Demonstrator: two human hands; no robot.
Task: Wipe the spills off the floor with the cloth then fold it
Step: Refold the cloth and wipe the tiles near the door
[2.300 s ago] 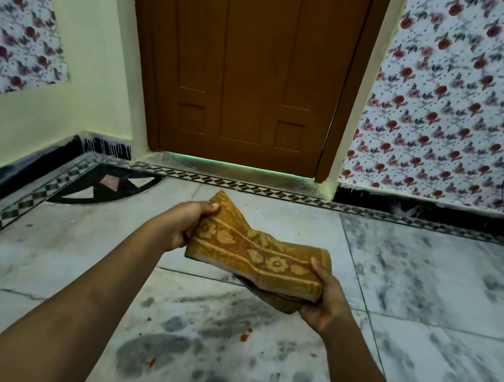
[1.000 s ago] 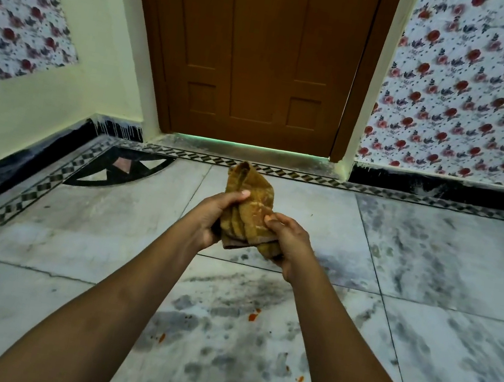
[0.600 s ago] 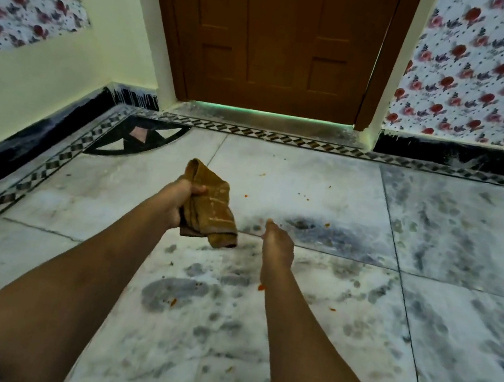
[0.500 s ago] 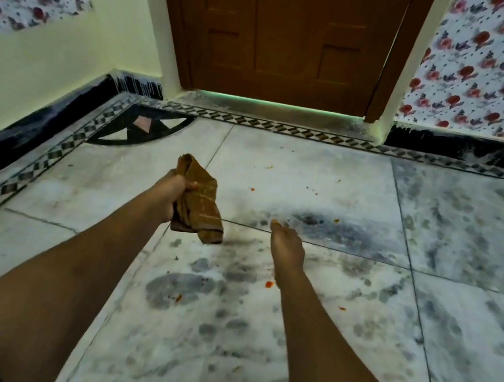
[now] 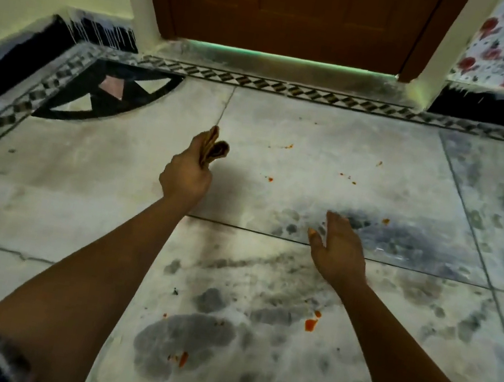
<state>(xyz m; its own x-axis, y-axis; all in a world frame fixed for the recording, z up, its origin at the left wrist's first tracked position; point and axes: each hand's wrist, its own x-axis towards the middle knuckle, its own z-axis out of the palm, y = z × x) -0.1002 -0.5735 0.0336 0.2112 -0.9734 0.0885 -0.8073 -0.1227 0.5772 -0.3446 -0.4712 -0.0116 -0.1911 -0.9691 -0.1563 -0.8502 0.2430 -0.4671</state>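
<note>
My left hand (image 5: 186, 176) grips a bunched orange-brown patterned cloth (image 5: 215, 150), of which only the top folds show beyond my fingers. It hangs just above the marble floor (image 5: 79, 167). My right hand (image 5: 338, 246) is spread with straight fingers, palm down, low over the floor and holding nothing. Small orange spill bits (image 5: 309, 324) lie scattered on the tiles, some near my right forearm, some (image 5: 270, 179) farther ahead between the two hands, and one (image 5: 183, 359) close to me.
A brown wooden door (image 5: 286, 8) stands shut straight ahead behind a stone threshold. A patterned tile border (image 5: 262, 84) runs along the walls, with a dark fan-shaped inlay (image 5: 106, 94) in the left corner. Dark damp-looking smudges (image 5: 183, 343) mark the tiles.
My right hand let go of the cloth and moved right with fingers spread. My left hand kept the bunched cloth and lowered toward the floor. The camera tilted down and closer to the tiles.
</note>
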